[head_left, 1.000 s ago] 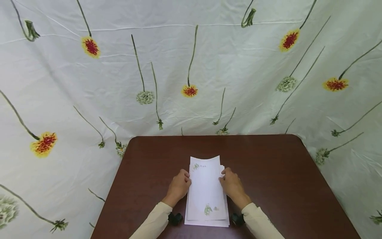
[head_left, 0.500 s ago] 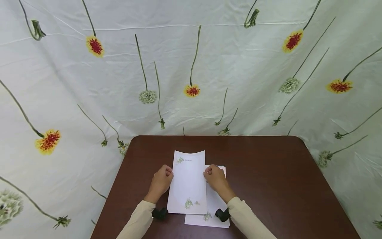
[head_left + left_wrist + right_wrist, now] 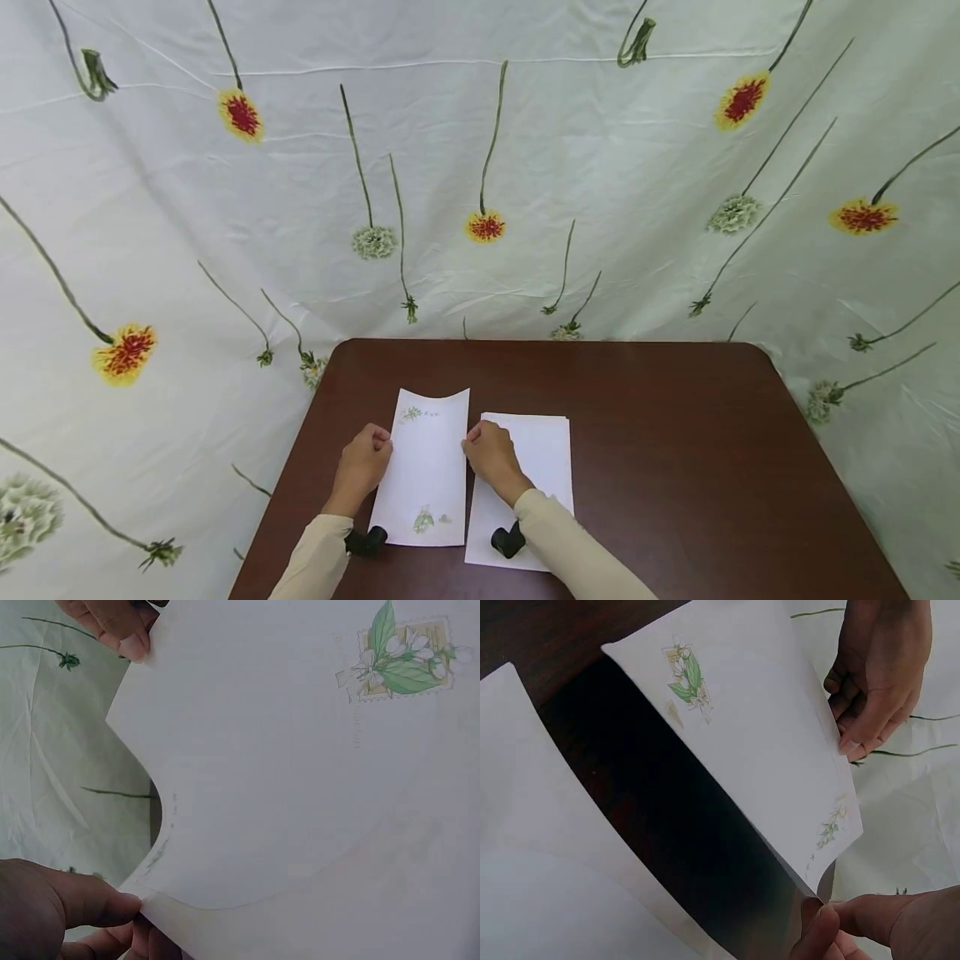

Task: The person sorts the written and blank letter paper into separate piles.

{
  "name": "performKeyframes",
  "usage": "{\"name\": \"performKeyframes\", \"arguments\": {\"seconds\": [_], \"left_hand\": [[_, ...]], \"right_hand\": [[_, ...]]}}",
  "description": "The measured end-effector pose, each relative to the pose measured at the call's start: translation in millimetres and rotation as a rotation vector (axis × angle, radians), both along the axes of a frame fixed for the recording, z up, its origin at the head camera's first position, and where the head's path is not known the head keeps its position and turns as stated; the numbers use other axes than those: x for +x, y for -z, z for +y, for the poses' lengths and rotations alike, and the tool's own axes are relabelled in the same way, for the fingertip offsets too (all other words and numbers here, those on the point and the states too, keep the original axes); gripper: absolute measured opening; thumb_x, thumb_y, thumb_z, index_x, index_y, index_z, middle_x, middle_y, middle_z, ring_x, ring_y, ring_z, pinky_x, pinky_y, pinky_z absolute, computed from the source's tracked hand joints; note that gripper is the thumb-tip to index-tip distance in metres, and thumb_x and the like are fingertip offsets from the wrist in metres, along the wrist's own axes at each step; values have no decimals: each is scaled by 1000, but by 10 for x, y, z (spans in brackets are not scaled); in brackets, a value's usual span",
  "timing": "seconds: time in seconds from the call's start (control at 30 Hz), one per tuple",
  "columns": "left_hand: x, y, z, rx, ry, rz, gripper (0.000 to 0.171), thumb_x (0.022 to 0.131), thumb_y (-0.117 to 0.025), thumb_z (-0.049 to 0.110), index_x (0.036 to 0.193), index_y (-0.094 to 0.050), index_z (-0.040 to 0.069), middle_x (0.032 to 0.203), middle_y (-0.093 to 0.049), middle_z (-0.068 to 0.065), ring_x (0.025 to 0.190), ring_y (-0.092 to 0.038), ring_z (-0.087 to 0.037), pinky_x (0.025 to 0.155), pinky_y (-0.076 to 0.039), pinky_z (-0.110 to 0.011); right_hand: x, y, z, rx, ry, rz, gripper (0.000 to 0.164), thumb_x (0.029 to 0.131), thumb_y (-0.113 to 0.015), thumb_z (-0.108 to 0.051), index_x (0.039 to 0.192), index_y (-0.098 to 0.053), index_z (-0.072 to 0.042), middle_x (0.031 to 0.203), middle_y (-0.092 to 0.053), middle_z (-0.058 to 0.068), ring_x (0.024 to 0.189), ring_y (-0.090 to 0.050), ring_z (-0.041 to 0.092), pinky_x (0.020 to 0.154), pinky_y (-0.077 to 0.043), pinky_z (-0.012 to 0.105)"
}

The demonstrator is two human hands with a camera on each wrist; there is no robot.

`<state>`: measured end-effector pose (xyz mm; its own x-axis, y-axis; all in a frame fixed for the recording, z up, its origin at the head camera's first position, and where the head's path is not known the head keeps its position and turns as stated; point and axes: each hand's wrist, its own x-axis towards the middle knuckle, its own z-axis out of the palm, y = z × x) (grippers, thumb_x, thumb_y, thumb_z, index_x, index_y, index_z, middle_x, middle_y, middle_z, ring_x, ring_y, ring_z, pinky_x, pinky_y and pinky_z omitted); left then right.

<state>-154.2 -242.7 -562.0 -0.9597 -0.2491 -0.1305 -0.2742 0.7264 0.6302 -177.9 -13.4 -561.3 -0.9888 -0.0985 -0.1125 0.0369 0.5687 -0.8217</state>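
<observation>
A white sheet of paper [image 3: 427, 475] with small green plant prints is held by both hands at its side edges. Its far edge sags in a curve. My left hand [image 3: 360, 462] pinches the left edge, thumb on top, as the left wrist view shows. On the opposite edge my right hand [image 3: 495, 457] pinches the paper between thumb and fingers. Seen from the right wrist, the sheet [image 3: 742, 727] is bowed and raised off the table, casting a dark shadow. Right of it lies a pile of white paper [image 3: 543, 467], partly covered by my right wrist and forearm.
The dark brown table [image 3: 675, 467] stretches away on the right. Behind it hangs a white cloth [image 3: 637, 167] printed with flowers. Black wrist devices [image 3: 508, 540] sit below both sleeves.
Both hands have carried the sheet left, from above the pile to beside it. It rose toward the far side, then came down and nearer. The pile is now uncovered and has stayed put.
</observation>
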Motion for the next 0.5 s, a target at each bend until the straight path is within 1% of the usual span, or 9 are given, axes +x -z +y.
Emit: {"name": "performKeyframes", "arguments": {"seconds": [0.23, 0.33, 0.5], "left_hand": [[41, 93, -176, 1, -18, -37, 21, 100, -56, 14, 113, -62, -2, 100, -69, -19, 87, -66, -32, 78, -54, -51], [42, 126, -228, -2, -22, -53, 21, 101, -56, 13, 113, -61, -3, 101, -68, -20, 88, -65, -33, 78, -54, -51], [44, 169, -305, -17, -33, -79, 21, 101, -55, 12, 113, -60, -4, 101, -66, -21, 88, -64, -34, 77, -54, -49]], "right_hand": [[39, 104, -219, 48, -8, 0, 12, 92, -72, -8, 81, -66, -7, 73, -66, 4, 65, -60, 17, 59, -50, 32], [45, 150, -258, 77, -13, 11, 12, 92, -73, -8, 81, -66, -7, 74, -68, 5, 65, -62, 18, 61, -52, 33], [41, 209, -287, 127, -5, 32, 14, 92, -74, -7, 79, -67, -6, 75, -69, 7, 64, -63, 20, 60, -52, 34]]}}
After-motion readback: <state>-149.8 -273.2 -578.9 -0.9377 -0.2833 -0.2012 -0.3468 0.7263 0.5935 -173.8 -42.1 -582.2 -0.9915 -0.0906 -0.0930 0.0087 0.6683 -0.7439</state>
